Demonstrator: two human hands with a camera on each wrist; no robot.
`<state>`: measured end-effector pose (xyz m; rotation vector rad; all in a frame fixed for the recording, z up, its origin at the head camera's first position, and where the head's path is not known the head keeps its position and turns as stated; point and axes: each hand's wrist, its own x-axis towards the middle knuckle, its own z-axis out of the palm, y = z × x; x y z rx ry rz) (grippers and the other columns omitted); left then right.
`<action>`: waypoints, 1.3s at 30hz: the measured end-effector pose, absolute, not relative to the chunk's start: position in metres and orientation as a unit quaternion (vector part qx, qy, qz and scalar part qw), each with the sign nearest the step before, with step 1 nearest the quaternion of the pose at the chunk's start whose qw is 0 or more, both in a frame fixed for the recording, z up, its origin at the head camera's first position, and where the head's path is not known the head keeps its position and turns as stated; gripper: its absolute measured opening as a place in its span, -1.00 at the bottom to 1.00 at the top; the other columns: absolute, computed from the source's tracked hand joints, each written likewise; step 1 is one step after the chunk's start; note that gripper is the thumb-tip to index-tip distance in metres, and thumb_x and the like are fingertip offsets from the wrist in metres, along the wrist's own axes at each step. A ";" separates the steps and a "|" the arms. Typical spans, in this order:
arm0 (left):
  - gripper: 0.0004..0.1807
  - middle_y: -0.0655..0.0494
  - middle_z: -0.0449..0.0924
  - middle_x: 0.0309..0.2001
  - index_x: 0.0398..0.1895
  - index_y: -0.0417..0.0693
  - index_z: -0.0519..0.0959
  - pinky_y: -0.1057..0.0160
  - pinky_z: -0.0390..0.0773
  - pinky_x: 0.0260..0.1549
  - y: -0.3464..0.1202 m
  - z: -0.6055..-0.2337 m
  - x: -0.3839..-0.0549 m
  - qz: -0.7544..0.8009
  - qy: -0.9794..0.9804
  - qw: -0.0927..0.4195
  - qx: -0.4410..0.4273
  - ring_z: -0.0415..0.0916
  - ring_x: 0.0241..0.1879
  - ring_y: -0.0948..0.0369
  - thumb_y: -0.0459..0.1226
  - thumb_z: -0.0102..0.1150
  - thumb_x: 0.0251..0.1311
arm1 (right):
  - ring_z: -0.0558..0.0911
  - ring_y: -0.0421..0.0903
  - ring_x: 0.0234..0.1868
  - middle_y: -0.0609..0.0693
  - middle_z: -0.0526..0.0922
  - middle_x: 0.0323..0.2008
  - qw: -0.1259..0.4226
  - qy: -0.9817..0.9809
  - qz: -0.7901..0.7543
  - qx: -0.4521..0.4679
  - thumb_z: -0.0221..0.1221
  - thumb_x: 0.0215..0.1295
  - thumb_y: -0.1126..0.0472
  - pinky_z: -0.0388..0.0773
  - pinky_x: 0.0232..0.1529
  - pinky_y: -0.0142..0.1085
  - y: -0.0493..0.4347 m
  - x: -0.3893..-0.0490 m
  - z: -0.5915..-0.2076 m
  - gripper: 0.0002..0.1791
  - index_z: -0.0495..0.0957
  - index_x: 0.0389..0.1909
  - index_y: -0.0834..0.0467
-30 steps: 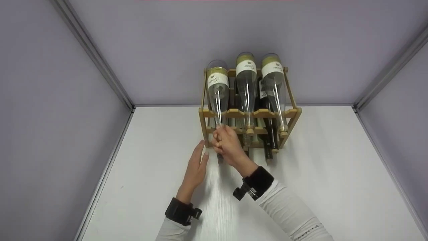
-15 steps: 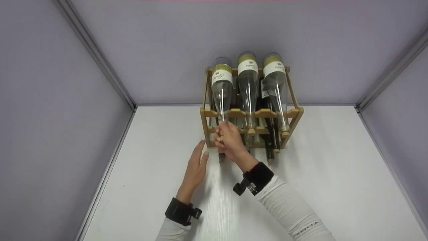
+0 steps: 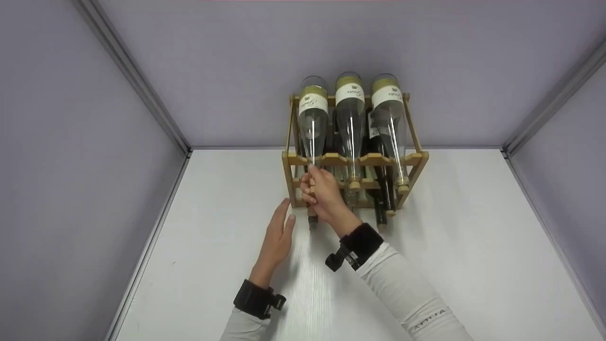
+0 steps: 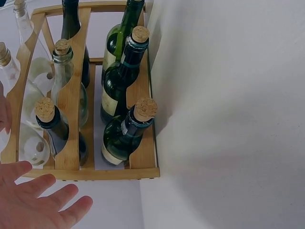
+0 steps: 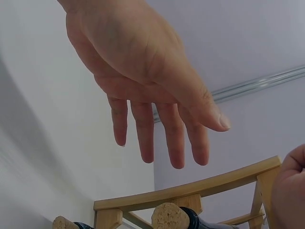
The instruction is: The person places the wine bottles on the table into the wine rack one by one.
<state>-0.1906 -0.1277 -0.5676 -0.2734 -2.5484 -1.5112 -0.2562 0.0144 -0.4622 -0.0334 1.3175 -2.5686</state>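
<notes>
In the head view my right hand grips the neck of a clear glass wine bottle with a white and gold label. This bottle lies in the left slot on the top tier of a wooden wine rack, its base towards the back wall. My fingers hide its mouth. My left hand is held just in front of the rack's left side, fingers straight and holding nothing. The right wrist view shows this left hand above corks, and part of my right hand at the edge.
Two more clear bottles lie in the top tier's other slots. Below are dark corked bottles, including a green one on the bottom tier. The rack stands on a white table against a grey wall.
My right hand has moved forward with the clear bottle, whose base has gone further back towards the wall, about level with the other two. My left hand has stayed still.
</notes>
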 end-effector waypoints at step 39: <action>-0.37 -0.15 0.08 0.48 0.52 -0.18 0.10 0.00 0.04 0.39 -0.127 -0.569 -0.191 -0.497 -0.858 0.085 -0.096 -0.01 0.47 0.01 0.00 -0.31 0.56 | 0.38 -0.22 -0.53 0.01 0.43 -0.43 0.145 0.465 -0.872 0.047 -0.10 0.58 0.05 0.31 -0.65 -0.48 0.019 -0.269 -0.455 -0.66 0.33 -0.16 0.31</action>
